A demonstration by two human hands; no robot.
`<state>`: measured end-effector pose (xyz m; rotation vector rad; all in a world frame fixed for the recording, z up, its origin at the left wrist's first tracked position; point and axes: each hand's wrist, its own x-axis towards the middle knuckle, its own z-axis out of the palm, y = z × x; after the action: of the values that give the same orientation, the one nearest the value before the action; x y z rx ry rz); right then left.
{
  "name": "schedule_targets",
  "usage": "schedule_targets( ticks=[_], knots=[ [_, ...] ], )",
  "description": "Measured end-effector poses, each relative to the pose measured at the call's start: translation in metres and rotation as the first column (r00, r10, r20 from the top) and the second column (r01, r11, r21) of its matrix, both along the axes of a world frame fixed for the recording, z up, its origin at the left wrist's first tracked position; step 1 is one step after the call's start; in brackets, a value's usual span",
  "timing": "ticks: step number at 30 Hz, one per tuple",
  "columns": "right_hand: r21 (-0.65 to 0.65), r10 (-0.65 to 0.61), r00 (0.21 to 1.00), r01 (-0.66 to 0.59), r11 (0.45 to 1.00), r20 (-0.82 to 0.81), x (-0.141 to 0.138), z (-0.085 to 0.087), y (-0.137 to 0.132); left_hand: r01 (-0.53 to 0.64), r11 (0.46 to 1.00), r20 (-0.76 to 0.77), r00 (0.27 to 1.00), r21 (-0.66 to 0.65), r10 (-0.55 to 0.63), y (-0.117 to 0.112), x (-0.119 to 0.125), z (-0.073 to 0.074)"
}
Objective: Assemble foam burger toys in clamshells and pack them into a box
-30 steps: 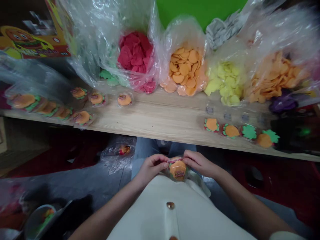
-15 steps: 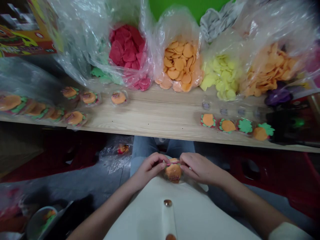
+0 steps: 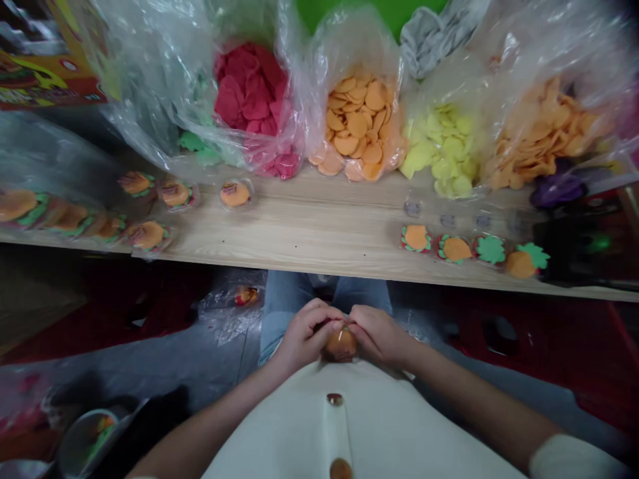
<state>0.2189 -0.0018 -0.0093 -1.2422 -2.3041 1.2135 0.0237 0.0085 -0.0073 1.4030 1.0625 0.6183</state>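
The left hand (image 3: 303, 334) and right hand (image 3: 380, 336) meet in the person's lap. Both are closed, fingertips pinching a small orange burger (image 3: 341, 345) between them, just above a white top (image 3: 349, 439). Beyond the hands runs a pale wooden desk (image 3: 324, 233). Along its far side stand clear bags of flat pieces: red pieces (image 3: 249, 100), orange discs (image 3: 357, 123), yellow pieces (image 3: 444, 150). Wrapped burgers (image 3: 147, 234) lie at the desk's left. Flat orange-and-green stacks (image 3: 417, 237) sit in a row at its right.
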Motion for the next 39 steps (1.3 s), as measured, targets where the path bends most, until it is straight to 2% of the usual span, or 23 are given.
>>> schedule_targets(
  ticks=[2, 4, 6, 8, 12, 14, 15, 18, 21, 23, 26, 29, 31, 33, 39],
  knots=[
    [-0.111, -0.131, 0.991, 0.127, 0.986, -0.032, 0.0, -0.009, -0.003, -0.15, 0.979, 0.02, 0.988, -0.14, 0.155, 0.001, 0.0, -0.003],
    [-0.196, -0.255, 0.967, 0.244, 0.95, -0.029, -0.003, -0.018, -0.007, -0.283, 0.9, 0.065, 0.945, -0.331, 0.321, 0.003, 0.001, -0.006],
    [-0.224, -0.338, 0.94, 0.32, 0.921, -0.044, -0.008, -0.025, -0.009, -0.355, 0.808, 0.104, 0.887, -0.47, 0.45, 0.004, 0.002, -0.009],
    [-0.202, -0.384, 0.92, 0.363, 0.91, -0.075, -0.014, -0.031, -0.009, -0.391, 0.763, 0.119, 0.849, -0.515, 0.515, 0.006, 0.004, -0.01],
    [-0.151, -0.336, 0.938, 0.322, 0.935, -0.08, -0.02, -0.032, -0.001, -0.416, 0.746, 0.109, 0.834, -0.519, 0.541, 0.008, 0.003, -0.008],
    [-0.154, -0.275, 0.96, 0.264, 0.952, -0.053, -0.018, -0.027, 0.005, -0.383, 0.775, 0.099, 0.865, -0.503, 0.492, 0.011, -0.001, -0.002],
    [-0.156, -0.241, 0.97, 0.232, 0.96, -0.04, -0.017, -0.024, 0.008, -0.343, 0.806, 0.091, 0.896, -0.482, 0.436, 0.013, -0.004, 0.002],
    [-0.148, -0.119, 0.993, 0.116, 0.982, -0.012, -0.015, -0.012, 0.013, -0.097, 0.91, 0.066, 0.989, -0.404, 0.134, 0.021, -0.018, 0.015],
    [-0.166, -0.039, 0.999, 0.034, 0.986, -0.033, -0.017, 0.0, 0.01, 0.17, 0.921, 0.066, 0.985, -0.352, -0.157, 0.029, -0.034, 0.027],
    [-0.217, -0.031, 0.997, 0.014, 0.976, -0.077, -0.02, 0.003, 0.005, 0.238, 0.921, 0.018, 0.969, -0.308, -0.245, 0.031, -0.043, 0.033],
    [-0.259, -0.04, 0.985, -0.005, 0.966, -0.166, -0.026, -0.001, -0.004, 0.238, 0.955, -0.159, 0.951, -0.179, -0.267, 0.029, -0.051, 0.043],
    [-0.158, -0.013, 0.979, -0.019, 0.987, -0.203, -0.033, -0.009, -0.006, 0.31, 0.95, -0.285, 0.909, -0.028, -0.305, 0.028, -0.052, 0.051],
    [-0.074, 0.022, 0.984, -0.036, 0.997, -0.177, -0.038, -0.012, -0.003, 0.359, 0.933, -0.292, 0.895, 0.022, -0.337, 0.027, -0.05, 0.051],
    [-0.018, 0.043, 0.988, -0.046, 0.999, -0.146, -0.042, -0.013, -0.001, 0.352, 0.934, -0.265, 0.907, 0.051, -0.327, 0.024, -0.048, 0.047],
    [0.06, 0.035, 0.994, -0.028, 0.998, -0.108, -0.046, -0.016, -0.006, 0.213, 0.969, -0.24, 0.954, 0.122, -0.18, 0.011, -0.044, 0.036]
  ],
)
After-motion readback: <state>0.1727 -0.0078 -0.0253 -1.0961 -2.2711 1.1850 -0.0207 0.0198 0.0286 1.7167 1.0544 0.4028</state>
